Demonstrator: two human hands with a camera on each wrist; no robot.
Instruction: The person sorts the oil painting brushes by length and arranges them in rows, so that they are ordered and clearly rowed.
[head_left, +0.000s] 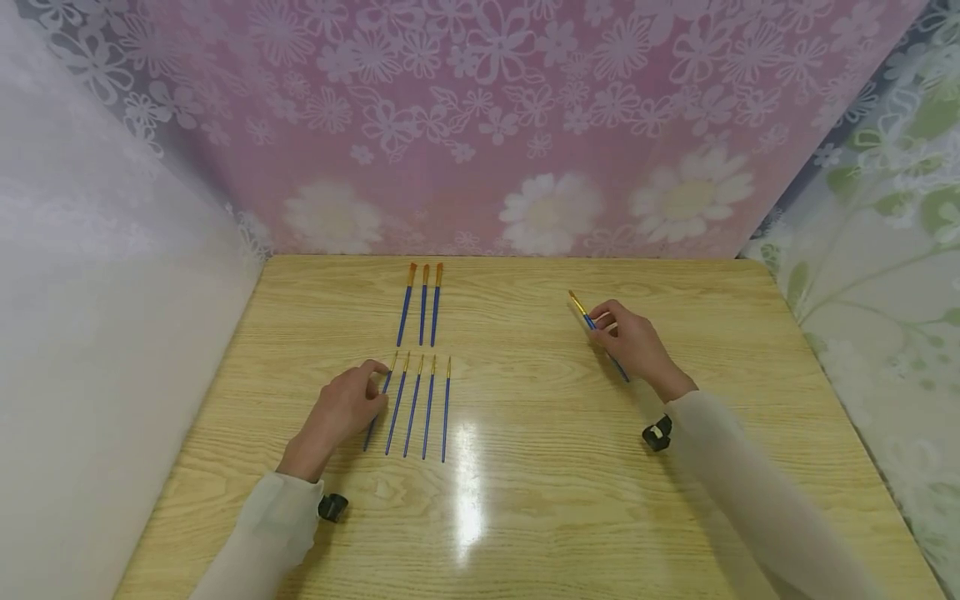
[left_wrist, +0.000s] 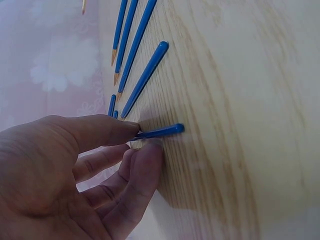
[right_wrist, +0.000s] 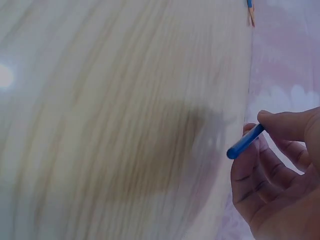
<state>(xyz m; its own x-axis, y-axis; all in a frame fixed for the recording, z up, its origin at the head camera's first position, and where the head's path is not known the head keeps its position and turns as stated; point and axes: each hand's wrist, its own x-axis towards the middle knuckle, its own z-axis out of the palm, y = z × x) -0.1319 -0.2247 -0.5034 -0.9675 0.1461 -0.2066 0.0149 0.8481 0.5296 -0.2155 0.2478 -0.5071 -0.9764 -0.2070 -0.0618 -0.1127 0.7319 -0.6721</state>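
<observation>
My left hand (head_left: 347, 406) pinches the blue handle of a thin paintbrush (left_wrist: 167, 131) between thumb and fingers, at the left end of a row. Beside it, several slim paintbrushes (head_left: 415, 414) lie side by side on the table, gold ferrules pointing away from me. Over on the right, my right hand (head_left: 633, 340) holds another blue paintbrush (head_left: 618, 368) by its handle, its gold ferrule and bristles slanting up and to the left. In the right wrist view the blue handle end (right_wrist: 243, 143) sticks out between thumb and fingers, above the tabletop.
Three wider paintbrushes (head_left: 423, 312) with orange-brown bristles lie farther back, beyond the row. The wood-grain table (head_left: 540, 492) meets a pink flowered curtain (head_left: 465, 150) at its far edge. Pale cloth hangs at the left and right sides.
</observation>
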